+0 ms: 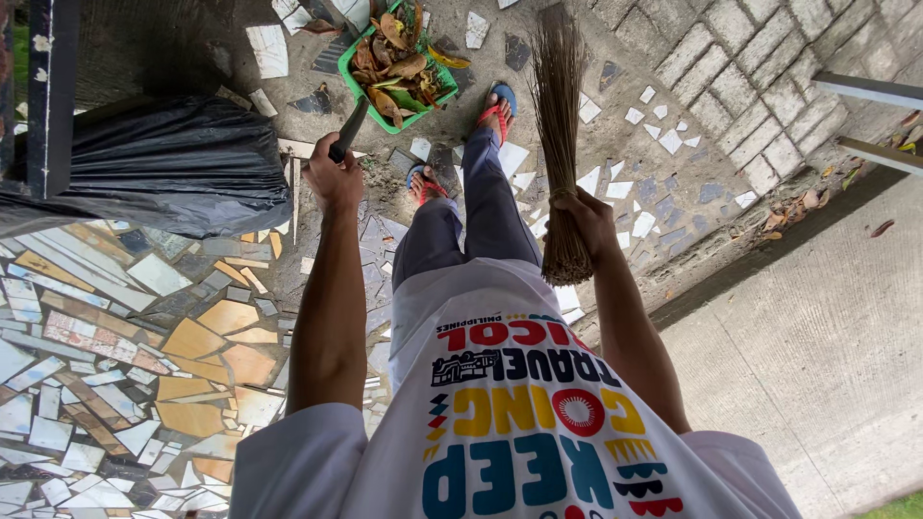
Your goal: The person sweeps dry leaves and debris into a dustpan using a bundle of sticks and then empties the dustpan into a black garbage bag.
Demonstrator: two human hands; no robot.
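My left hand (332, 176) grips the dark handle (348, 131) of a green dustpan (357, 85) that is heaped with dry brown and yellow leaves (399, 62). My right hand (588, 219) is closed around the bound end of a stick broom (561, 106), whose thin brown bristles fan away from me over the paving. The dustpan hangs or rests just ahead of my feet in red and blue flip-flops (499, 106). I wear grey trousers and a white printed shirt.
A stuffed black rubbish bag (168, 163) lies at the left beside a dark post (50, 91). The ground is broken-tile mosaic (144, 346). A brick-pattern strip (760, 67) and a plain concrete slab (827, 336) lie at the right, with some fallen leaves (793, 207) along the edge.
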